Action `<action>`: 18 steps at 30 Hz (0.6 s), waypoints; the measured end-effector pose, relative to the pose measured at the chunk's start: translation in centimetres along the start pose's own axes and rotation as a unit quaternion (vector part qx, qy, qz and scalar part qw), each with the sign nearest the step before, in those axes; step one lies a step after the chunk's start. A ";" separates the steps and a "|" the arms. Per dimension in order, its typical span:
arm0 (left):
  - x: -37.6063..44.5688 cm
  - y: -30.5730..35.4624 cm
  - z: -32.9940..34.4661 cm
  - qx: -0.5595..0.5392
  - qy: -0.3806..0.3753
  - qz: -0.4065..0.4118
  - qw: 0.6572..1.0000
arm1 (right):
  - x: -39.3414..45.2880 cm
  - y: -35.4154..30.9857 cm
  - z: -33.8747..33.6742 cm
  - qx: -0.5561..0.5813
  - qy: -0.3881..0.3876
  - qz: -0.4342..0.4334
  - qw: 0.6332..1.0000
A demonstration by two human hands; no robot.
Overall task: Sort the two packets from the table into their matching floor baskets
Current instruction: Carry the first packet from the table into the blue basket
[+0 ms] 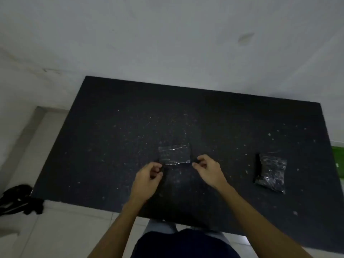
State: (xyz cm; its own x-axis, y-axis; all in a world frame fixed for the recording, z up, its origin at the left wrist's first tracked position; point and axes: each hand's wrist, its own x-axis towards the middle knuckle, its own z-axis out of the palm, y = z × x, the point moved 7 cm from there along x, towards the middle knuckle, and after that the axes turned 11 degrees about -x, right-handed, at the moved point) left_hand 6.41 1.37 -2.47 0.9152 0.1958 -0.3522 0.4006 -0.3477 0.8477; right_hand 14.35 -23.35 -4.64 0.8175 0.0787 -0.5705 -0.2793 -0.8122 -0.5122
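Two clear packets of dark contents lie on the black speckled table (111, 146). The centre packet (175, 154) lies flat just beyond my hands. My right hand (208, 170) pinches thumb and forefinger at its lower right corner, by the dark strip along its right edge. My left hand (149, 177) is curled just below its lower left corner; the dim light hides whether it touches the packet. The second packet (271, 174) lies apart at the right of the table, its dark strip on the left edge.
A green object (337, 161) shows past the table's right edge, mostly cut off. A black object (20, 199) lies on the pale tiled floor at the left. A white wall stands behind the table.
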 end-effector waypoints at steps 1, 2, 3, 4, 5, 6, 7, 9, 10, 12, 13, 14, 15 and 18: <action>1.0 -0.3 -0.3 -0.005 -0.001 -0.011 1.000 | 0.7 -0.5 0.4 0.013 -0.001 0.009 1.000; 1.9 -0.3 -0.6 -0.002 -0.002 -0.027 1.000 | 1.2 -1.2 0.6 0.020 -0.005 0.023 1.000; 2.8 -0.4 -0.7 0.007 -0.007 -0.035 0.999 | 1.6 -1.7 0.9 0.028 -0.009 0.027 0.999; 3.5 -0.4 -0.7 0.018 -0.017 -0.049 0.998 | 1.8 -2.3 1.1 0.028 -0.013 0.036 0.999; 4.3 -0.7 -0.5 0.028 -0.030 -0.058 0.998 | 2.3 -2.6 1.4 0.022 -0.008 0.037 0.999; 4.8 -0.9 -0.3 0.035 -0.046 -0.069 0.996 | 2.6 -2.7 1.6 0.012 -0.004 0.043 0.999; 5.3 -1.2 -0.1 0.038 -0.060 -0.079 0.994 | 2.9 -2.7 1.9 0.004 -0.003 0.046 0.999; 5.9 -1.4 0.0 0.040 -0.075 -0.085 0.993 | 2.9 -3.3 2.2 -0.052 0.011 0.024 0.998; 6.2 -1.6 0.0 0.040 -0.075 -0.084 0.993 | 2.8 -4.0 2.0 -0.106 0.033 -0.010 0.994; 6.5 -1.7 0.0 0.042 -0.080 -0.082 0.993 | 2.6 -5.8 1.9 -0.208 0.068 -0.100 0.970; 6.5 -1.8 0.0 0.043 -0.083 -0.080 0.992 | 2.6 -6.5 2.2 -0.247 0.064 -0.143 0.956; 6.5 -2.0 0.0 0.043 -0.087 -0.080 0.992 | 2.7 -7.2 2.8 -0.286 0.051 -0.180 0.940; 6.4 -2.0 0.0 0.043 -0.093 -0.080 0.992 | 2.9 -7.7 3.4 -0.323 0.040 -0.209 0.922; 6.2 -2.2 -0.2 0.037 -0.109 -0.080 0.990 | 3.5 -8.8 5.1 -0.388 0.021 -0.254 0.886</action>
State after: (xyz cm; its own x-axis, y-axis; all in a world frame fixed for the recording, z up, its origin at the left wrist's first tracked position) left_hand 11.20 3.48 -6.41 0.8239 0.0549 -0.5640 0.5365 -0.3961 0.7452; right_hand 17.10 -12.97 -5.40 0.7615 0.5394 -0.3593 0.5464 -0.8325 -0.0916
